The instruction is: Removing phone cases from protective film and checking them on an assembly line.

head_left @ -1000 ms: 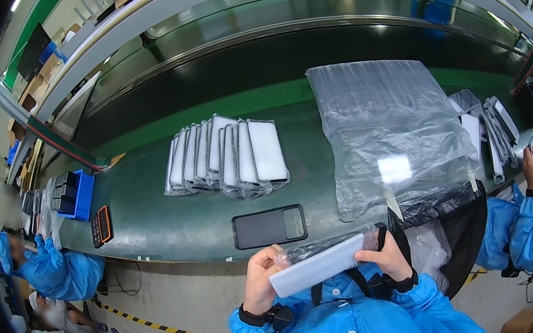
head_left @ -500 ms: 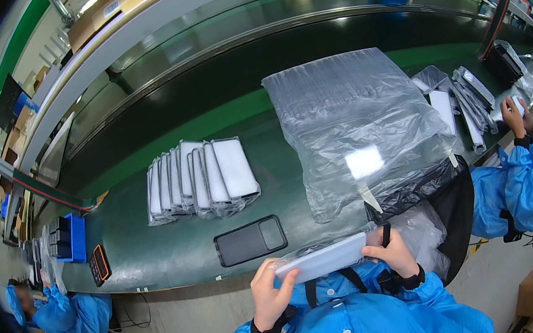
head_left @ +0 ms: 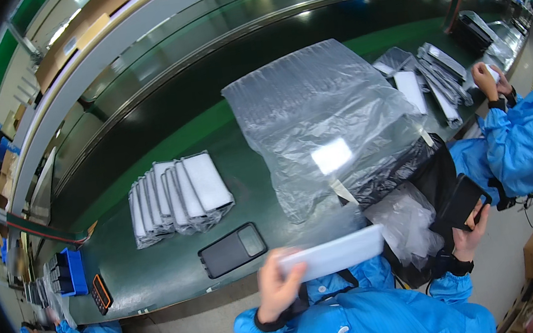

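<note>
Gripped the white pad (head_left: 338, 253) by its left end in the left hand (head_left: 278, 287), before the blue smock (head_left: 341, 322); held the black case (head_left: 455, 206) in the right hand's (head_left: 468, 239) closed fingers, well apart. Probably called for light pinching, without creasing.

A smooth green bench (head_left: 159, 275) carries a soft sheen under the broad packet of clear bags (head_left: 300, 111), its crinkled plastic film glossy and catching a bright patch of light, while shiny film wraps the row of cases (head_left: 207, 182) with their matt, faintly grainy white faces; the held white slab (head_left: 342, 252) looks smooth and dull, the held black case (head_left: 452, 208) matt plastic, the blue bin (head_left: 76, 271) smooth plastic, the wearer's blue smock (head_left: 361, 322) soft, creased cloth
</note>
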{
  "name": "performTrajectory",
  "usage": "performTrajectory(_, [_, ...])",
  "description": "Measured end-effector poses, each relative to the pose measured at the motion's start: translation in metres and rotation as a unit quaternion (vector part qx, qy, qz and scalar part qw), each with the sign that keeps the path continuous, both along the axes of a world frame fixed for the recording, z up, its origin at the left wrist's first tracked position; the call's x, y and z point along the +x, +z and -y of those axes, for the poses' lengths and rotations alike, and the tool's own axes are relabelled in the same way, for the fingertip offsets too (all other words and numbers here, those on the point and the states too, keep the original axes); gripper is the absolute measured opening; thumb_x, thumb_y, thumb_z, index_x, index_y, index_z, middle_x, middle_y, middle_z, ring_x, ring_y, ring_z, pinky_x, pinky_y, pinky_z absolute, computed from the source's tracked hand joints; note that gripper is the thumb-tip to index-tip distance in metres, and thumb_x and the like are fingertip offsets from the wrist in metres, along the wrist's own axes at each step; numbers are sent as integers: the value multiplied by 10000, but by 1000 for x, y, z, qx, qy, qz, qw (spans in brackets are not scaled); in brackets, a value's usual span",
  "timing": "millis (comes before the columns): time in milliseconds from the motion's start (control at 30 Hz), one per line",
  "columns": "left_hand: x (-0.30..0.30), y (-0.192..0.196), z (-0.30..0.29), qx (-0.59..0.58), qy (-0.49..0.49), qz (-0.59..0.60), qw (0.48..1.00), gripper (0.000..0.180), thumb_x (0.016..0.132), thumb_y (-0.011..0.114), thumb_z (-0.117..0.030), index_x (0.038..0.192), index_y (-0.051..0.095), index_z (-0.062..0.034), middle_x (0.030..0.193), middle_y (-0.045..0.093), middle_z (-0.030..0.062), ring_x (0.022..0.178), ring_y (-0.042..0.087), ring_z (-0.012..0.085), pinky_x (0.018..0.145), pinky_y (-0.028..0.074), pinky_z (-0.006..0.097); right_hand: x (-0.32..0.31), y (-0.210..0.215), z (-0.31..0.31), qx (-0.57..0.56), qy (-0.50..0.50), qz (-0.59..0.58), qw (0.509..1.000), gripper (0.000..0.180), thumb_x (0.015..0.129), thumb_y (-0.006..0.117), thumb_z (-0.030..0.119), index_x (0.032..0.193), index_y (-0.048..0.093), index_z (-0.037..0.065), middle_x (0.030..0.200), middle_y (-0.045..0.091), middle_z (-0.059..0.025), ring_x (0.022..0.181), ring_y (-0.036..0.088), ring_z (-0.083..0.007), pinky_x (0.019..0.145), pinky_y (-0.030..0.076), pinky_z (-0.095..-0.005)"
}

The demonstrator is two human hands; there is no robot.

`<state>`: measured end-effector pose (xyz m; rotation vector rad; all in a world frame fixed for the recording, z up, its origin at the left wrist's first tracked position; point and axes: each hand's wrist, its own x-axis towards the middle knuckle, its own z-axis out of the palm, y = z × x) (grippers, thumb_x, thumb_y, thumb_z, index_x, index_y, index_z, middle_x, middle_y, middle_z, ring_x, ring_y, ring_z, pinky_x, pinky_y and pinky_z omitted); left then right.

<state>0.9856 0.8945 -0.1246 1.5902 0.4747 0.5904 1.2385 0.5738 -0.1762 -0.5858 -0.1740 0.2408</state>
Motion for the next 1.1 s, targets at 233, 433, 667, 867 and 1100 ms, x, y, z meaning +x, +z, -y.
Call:
performTrajectory(233, [124,-17,77,55,-297,80,950,269,873,582,-171,1087,532,-15,964,594,150,886,607,272,771,461,311,-48,-5,79,85,-282,-135,946,299,947,492,347,1017,607,79,529,314,80,387,207,-18,330,202,-171])
performTrajectory(433, [184,-105,115,-305,-286,-40,907,246,918,523,-164,1102,504,-2,1034,596,96,954,569,173,831,436,281,-74,-18,107,39,-269,-55,961,297,947,499,336,1037,607,74,535,328,81,403,231,-4,352,177,-159])
performTrajectory(667, [169,-134,101,-485,-236,-60,840,363,939,516,-208,1225,416,-9,1205,506,104,1103,494,177,931,411,350,-50,-21,82,16,-140,-4,990,296,949,497,328,1027,617,68,517,307,74,409,227,-7,421,213,-157])
performTrajectory(867, [151,-96,90,-417,-260,-160,856,659,910,551,-230,1428,182,-59,1484,166,122,1386,126,255,1082,215,423,-44,-19,53,-66,-112,-10,991,301,953,466,377,942,607,112,492,275,86,413,227,-10,433,202,-170])
performTrajectory(1100, [88,-24,72,360,-216,42,907,519,777,691,-280,1238,493,-146,1385,379,88,1288,332,277,1037,189,563,-72,-26,-46,-315,68,25,946,479,976,355,407,919,539,-31,488,275,38,367,335,-84,302,336,-252])
